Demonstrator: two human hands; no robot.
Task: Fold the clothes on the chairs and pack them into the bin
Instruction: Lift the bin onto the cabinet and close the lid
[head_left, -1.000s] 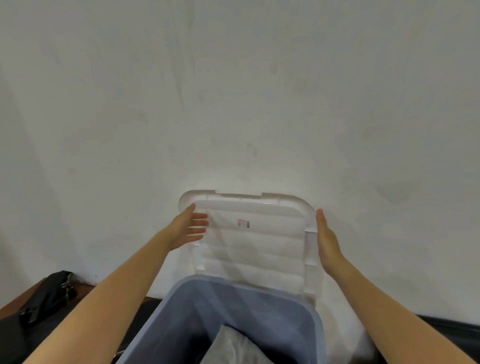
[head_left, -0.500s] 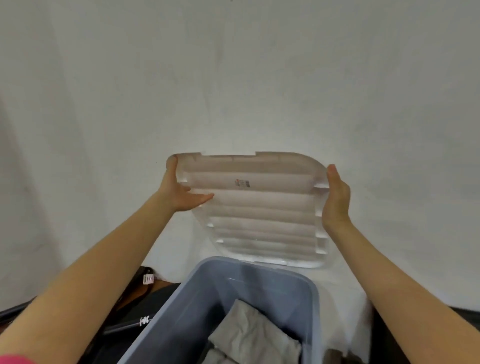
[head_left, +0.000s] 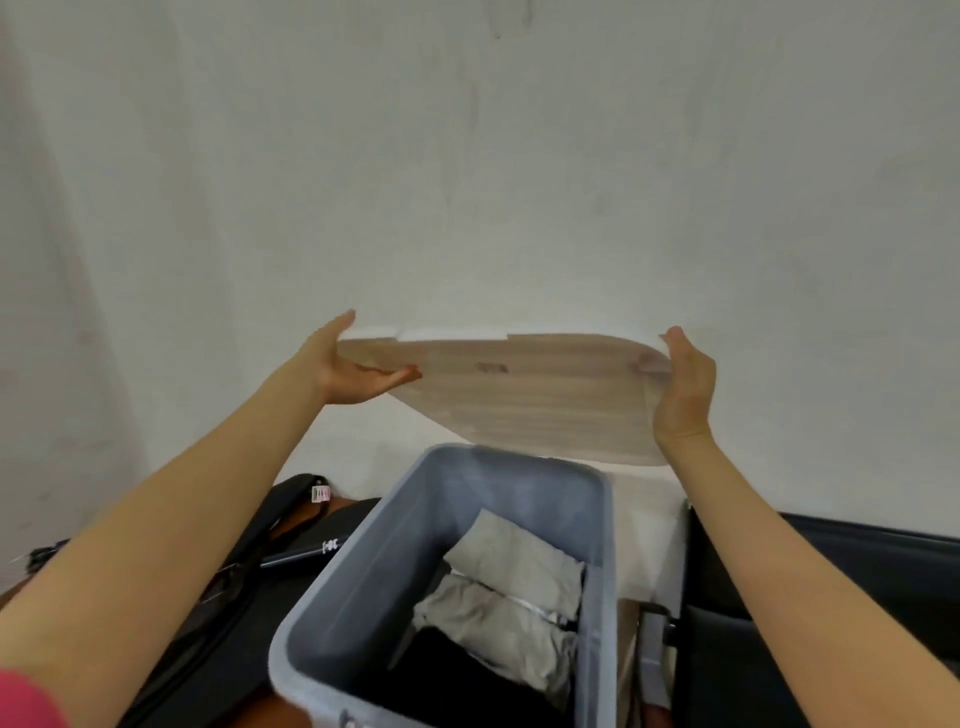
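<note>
Two bare forearms, reaching up and forward over the bin. Far left, low corner: pink sleeve (head_left: 23, 701). Beside it, dark bag (head_left: 244, 561) lying on brown surface, small pink-and-white tag (head_left: 321, 493) on its strap, print too small to read; black rod (head_left: 301, 556) with white marking, illegible.

Left hand (head_left: 350, 371): palm up beneath left edge of lid (head_left: 524, 395), fingers nearly straight under it, thumb raised against the edge; supporting, not curled round. Lid translucent, whitish, ribbed, held aloft and tilted almost flat, underside showing, hanging above far end of bin and apart from it. Small sticker near lid's middle, reddish smear only, unreadable.

Below, bin (head_left: 363, 566): grey-blue plastic, rounded rim, standing upright and uncovered. Inside: folded grey cloth (head_left: 511, 561) toward far right, second grey roll (head_left: 493, 623) just beneath it, black cloth (head_left: 447, 675) filling nearer part. Grey pieces touching one another and lying partly on the black.

Right hand (head_left: 683, 387): palm pressed against right edge of lid, thumb up, fingers wrapped behind and partly seen through the plastic; gripping that edge.

Far right: black cushion (head_left: 857, 577) beside bin; narrow grey upright part (head_left: 652, 654) between the two. Behind everything, plain pale wall (head_left: 467, 156).
</note>
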